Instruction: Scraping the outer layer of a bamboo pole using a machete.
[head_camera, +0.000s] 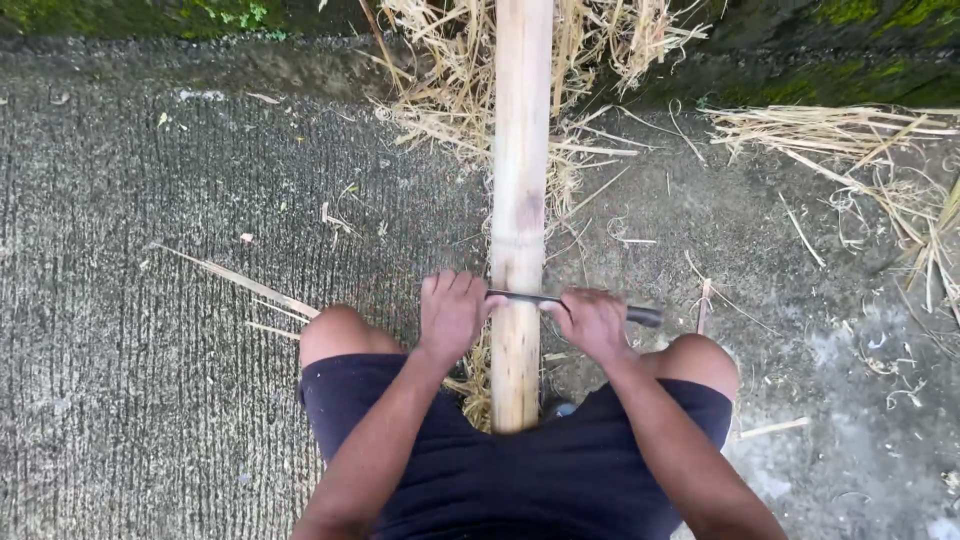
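A long pale bamboo pole (520, 170) runs from between my knees away toward the top of the view. Across it lies a dark metal blade (520, 297), set crosswise just below a node. My left hand (452, 315) presses flat on the blade's left end beside the pole. My right hand (592, 322) grips the blade's handle, whose dark end (645, 317) sticks out to the right. I squat in dark shorts with the pole's near end resting between my legs.
Rough grey concrete (150, 300) lies all around. Heaps of dry bamboo shavings (450, 90) sit beside the pole's far part and at the right (860, 140). A long splinter (240, 280) lies left of my knee. A mossy wall edge (850, 30) runs along the top.
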